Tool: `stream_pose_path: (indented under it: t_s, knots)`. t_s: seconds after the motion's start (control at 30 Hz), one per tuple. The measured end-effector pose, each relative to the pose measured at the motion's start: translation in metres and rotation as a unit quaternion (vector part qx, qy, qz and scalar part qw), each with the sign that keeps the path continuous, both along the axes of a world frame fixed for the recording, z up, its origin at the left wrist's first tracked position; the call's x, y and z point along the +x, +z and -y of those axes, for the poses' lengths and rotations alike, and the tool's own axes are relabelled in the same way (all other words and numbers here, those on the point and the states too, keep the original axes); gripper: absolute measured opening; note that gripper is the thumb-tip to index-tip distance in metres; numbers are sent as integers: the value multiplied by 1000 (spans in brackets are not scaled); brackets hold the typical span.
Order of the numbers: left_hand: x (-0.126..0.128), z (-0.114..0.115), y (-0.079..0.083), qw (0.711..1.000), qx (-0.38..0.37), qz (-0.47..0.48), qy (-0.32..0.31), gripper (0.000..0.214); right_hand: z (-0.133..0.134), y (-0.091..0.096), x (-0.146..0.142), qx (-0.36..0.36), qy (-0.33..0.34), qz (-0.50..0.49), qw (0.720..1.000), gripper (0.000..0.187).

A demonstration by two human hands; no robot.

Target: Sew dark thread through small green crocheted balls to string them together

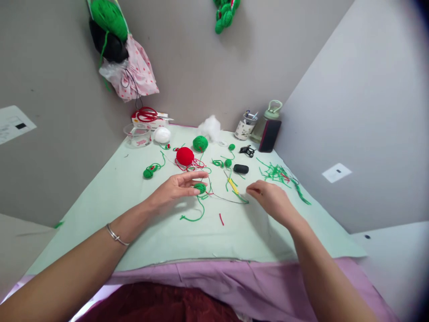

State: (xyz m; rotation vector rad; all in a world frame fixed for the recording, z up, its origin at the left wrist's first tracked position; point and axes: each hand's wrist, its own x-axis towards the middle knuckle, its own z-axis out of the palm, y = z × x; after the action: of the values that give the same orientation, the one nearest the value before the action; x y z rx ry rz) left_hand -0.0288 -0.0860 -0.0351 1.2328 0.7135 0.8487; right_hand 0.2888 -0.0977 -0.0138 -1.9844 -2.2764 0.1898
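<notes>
My left hand (179, 185) holds a small green crocheted ball (200, 188) between thumb and fingers. A green yarn tail (197, 219) hangs from it onto the table, and a short red strand shows beside it. From near the ball a thin dark thread (231, 201) curves right towards my other hand. Closed in a pinch, my right hand (264, 194) hovers to the right; what its fingertips grip, if anything, is too small to see. Between the hands lies a yellow-handled crochet hook (233, 185) among green strands. A short red yarn piece (221, 219) lies nearer me.
Behind my hands sit a red yarn ball (185, 156), a green yarn ball (200, 143) and white stuffing (210, 128). Green scraps (276, 173) and a black case (241, 168) are to the right. A bottle (259, 129), a phone (270, 136) and red scissors (147, 114) stand near the walls.
</notes>
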Motion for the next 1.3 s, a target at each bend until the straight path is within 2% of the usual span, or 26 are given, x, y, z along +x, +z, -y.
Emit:
stream_pose_path:
  t_s: [0.13, 0.2, 0.27, 0.43, 0.57, 0.67, 0.77, 0.87, 0.93, 0.97, 1.07, 1.13, 1.23, 1.3]
  knots:
    - [-9, -6, 5, 1000, 15, -19, 17, 54, -4, -1, -29, -54, 43, 109, 992, 30]
    - [-15, -9, 9, 999, 25, -26, 31, 56, -5, -1, -36, -63, 48, 161, 984, 32]
    - [-21, -12, 13, 998, 36, -40, 45, 56, -6, -1, -37, -65, 54, 172, 981, 29]
    - [-45, -20, 21, 991, 70, -97, 65, 55, -9, 5, -24, -44, 29, 44, 998, 17]
    - [-57, -22, 22, 980, 93, -145, 100, 56, -15, 7, -16, -50, 32, -61, 996, 20]
    - [-56, -20, 22, 974, 92, -162, 126, 50, -20, 2, -16, -58, 36, -62, 996, 21]
    - [-51, -20, 20, 972, 75, -161, 154, 38, -24, -2, -16, -30, 24, -66, 997, 20]
    - [-47, -22, 16, 969, 54, -152, 188, 32, -27, 0, -14, -7, -6, -136, 991, 17]
    - [-46, -24, 13, 968, 41, -150, 195, 30, -30, 5, -13, -22, -21, -251, 968, 18]
    - [-46, -25, 12, 969, 37, -152, 193, 29, -32, 9, -12, -36, -24, -326, 944, 20]
    - [-48, -27, 9, 966, 24, -171, 190, 27, -40, 22, -7, -51, -35, -526, 848, 25]
    - [-48, -28, 8, 964, 9, -183, 190, 28, -47, 28, -2, -30, -58, -594, 802, 27]
    - [-44, -29, 6, 963, -25, -190, 188, 28, -57, 31, 6, -26, -94, -639, 763, 28]
    - [-38, -28, 3, 964, -46, -192, 178, 26, -63, 30, 8, -25, -109, -632, 767, 18]
